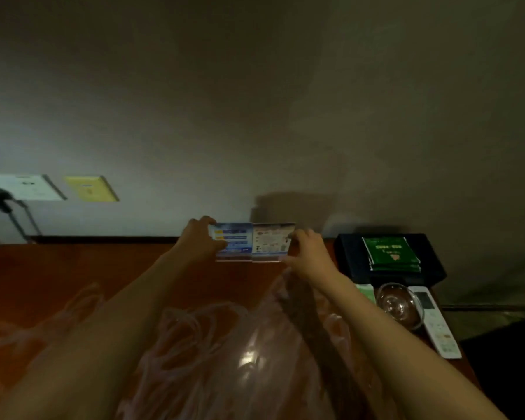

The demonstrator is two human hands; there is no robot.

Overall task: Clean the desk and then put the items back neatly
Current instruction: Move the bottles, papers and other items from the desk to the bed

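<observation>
Counter (73, 268): reddish-brown wood look, smooth, slight sheen. Plastic bags (225, 359): thin pink translucent film, crinkled, glossy with a bright glare spot. Sign stands (252, 242): clear glossy acrylic over printed paper inserts. Bowl (399, 304): clear glass, shiny. Remote (437, 325): white plastic, smooth. Tray (349, 259): black, matt. Green packets (391, 253): printed, faint sheen, material unclear. Wall (255, 116): matt, plain.

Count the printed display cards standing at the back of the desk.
2, side by side against the wall: the blue card, gripped by the left hand, and the pale card, held by the right hand. None seems hidden.
</observation>
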